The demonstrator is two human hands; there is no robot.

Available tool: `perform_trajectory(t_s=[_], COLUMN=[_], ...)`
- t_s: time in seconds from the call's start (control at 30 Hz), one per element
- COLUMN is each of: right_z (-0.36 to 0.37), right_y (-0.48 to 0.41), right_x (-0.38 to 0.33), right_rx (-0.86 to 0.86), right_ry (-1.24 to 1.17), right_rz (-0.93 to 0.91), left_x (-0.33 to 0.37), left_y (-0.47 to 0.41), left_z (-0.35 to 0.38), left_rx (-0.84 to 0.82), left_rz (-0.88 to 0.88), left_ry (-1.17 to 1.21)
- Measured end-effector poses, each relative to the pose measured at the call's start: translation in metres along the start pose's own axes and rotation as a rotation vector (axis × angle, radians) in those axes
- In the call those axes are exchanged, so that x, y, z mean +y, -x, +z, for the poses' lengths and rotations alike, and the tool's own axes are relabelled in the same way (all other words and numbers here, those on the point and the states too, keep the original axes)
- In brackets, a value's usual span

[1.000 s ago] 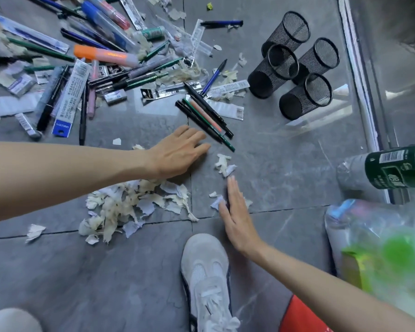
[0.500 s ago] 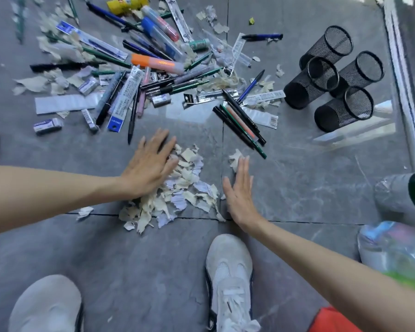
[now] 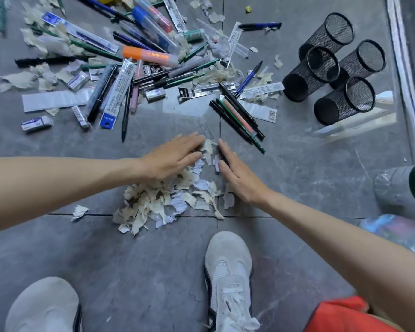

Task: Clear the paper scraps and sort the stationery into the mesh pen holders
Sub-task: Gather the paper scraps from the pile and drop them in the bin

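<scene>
Paper scraps (image 3: 163,200) are bunched in a loose pile right under and between the two hands, on the grey floor (image 3: 130,271) tiles. The left hand (image 3: 170,156) lies flat, palm down, fingers straight, resting on the far-left part of the pile and holding nothing. The right hand (image 3: 235,171) is the same deal (flat, fingers straight, nothing gripped), set along the pile's right edge with its fingertips nearly meeting the left's. Together they make a wedge. I'd guess that's on purpose, since flat palms rake thin bits along tiles far better than pinching them one by one.

Just beyond the right fingertips sits a small bundle of dark pens (image 3: 237,121), close enough that a sloppy sweep could drag them in. One stray scrap (image 3: 79,210) lies left of the pile, just under the left forearm, so it'll want a second pass.

Further out past both hands is the big stationery jumble (image 3: 120,75), with an orange highlighter (image 3: 149,55) in the middle and more torn paper mixed through it. Well off to the right of the right hand, four mesh pen holders (image 3: 331,68) are clustered together and look empty, so by my reckoning sorting hasn't started. A grey shoe (image 3: 228,271) is planted on the near side of the pile.
</scene>
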State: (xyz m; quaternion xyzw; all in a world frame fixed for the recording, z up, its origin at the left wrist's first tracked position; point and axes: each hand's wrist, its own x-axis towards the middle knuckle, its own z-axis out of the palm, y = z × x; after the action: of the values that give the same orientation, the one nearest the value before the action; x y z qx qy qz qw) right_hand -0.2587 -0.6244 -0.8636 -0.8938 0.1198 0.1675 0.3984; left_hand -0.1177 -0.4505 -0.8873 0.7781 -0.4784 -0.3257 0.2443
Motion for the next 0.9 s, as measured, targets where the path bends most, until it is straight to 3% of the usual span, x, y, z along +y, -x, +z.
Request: perform_trajectory(t_s=[0.13,0.2,0.33,0.57,0.77,0.9], right_z=[-0.007,-0.006,0.025,0.069,0.052,0.056], right_y=[0.017,0.031,0.039,0.009,-0.006,-0.008], right_x=[0.022,0.041,0.042,-0.011,-0.009,-0.011], right_rx=[0.011,0.001,-0.056,0.038,0.052,-0.022], right_ry=[0.399,0.479,0.621,0.467,0.537,0.549], right_rz=[-0.306,-0.262,-0.198,-0.256,-0.544,-0.682], left_x=[-0.012,-0.027,-0.049,-0.055,-0.095,-0.111], left_y=[0.011,0.026,0.052,0.089,0.158,0.175], left_z=[-0.022,-0.030,-0.028,-0.027,-0.038,-0.034], left_rx=[-0.064,-0.108,-0.090,0.001,-0.152,-0.130], left_rz=[0.153,0.213,0.124,0.202,0.375,0.322], left_ry=[-0.120,-0.223,-0.237,-0.222,-0.513,-0.664])
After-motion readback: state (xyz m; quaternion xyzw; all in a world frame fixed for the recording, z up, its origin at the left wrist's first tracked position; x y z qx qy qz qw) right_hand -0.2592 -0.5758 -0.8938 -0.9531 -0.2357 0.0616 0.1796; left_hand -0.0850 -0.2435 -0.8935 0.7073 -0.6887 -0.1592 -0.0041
